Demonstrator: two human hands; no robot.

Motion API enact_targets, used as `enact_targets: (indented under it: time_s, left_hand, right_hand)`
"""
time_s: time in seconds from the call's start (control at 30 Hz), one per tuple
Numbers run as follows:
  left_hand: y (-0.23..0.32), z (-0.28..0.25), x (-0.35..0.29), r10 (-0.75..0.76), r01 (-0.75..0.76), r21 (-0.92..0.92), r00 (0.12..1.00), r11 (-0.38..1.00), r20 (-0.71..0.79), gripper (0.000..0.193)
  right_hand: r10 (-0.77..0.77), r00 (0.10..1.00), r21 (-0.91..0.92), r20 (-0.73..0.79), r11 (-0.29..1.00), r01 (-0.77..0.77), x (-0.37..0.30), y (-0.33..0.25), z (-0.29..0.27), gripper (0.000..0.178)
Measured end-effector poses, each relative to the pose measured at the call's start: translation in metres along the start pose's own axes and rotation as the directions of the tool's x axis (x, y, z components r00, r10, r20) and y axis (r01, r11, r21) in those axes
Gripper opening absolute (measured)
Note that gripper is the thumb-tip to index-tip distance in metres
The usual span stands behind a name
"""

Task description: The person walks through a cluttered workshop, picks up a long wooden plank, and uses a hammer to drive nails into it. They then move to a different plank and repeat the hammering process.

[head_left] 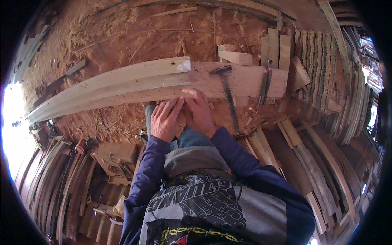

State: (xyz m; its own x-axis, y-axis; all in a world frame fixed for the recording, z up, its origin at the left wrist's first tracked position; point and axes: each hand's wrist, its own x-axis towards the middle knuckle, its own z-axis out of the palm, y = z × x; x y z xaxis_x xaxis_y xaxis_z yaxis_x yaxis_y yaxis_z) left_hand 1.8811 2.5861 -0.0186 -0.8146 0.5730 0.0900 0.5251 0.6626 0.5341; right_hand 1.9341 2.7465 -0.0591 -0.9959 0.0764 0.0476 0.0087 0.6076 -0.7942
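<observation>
Curling on the near side of a pale timber (122,79), left hand (164,121) and right hand (200,114) sit close, their hold unclear.

Right of the right hand (200,112), a hammer (230,102) lies across the plank (247,83), handle past its near edge; a passable gap separates it from a black-and-red tool (263,77). Stacked boards (134,77) obstruct the left, a block (234,58) the far edge.

Woodworking workshop, hammer (228,90) on a board (247,79), stacked planks (314,73), reddish ground (134,49), apparently strewn with shavings (87,26)
</observation>
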Motion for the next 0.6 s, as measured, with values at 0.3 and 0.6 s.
enact_targets:
  time_s: [0.3, 0.6]
  left_hand:
    - [0.024, 0.015, -0.066, -0.11, 0.122, -0.031, 0.964, 0.992, 0.242, 0.036]
    - [-0.018, 0.021, -0.166, -0.537, 0.548, -0.118, 0.836, 0.828, 0.113, 0.02]
  right_hand:
    - [-0.044, 0.995, 0.218, 0.087, 0.976, 0.024, -0.058, 0.022, -0.039, 0.022]
    - [0.366, 0.915, -0.416, -0.172, 0.815, -0.404, -0.096, 0.111, -0.057, 0.046]
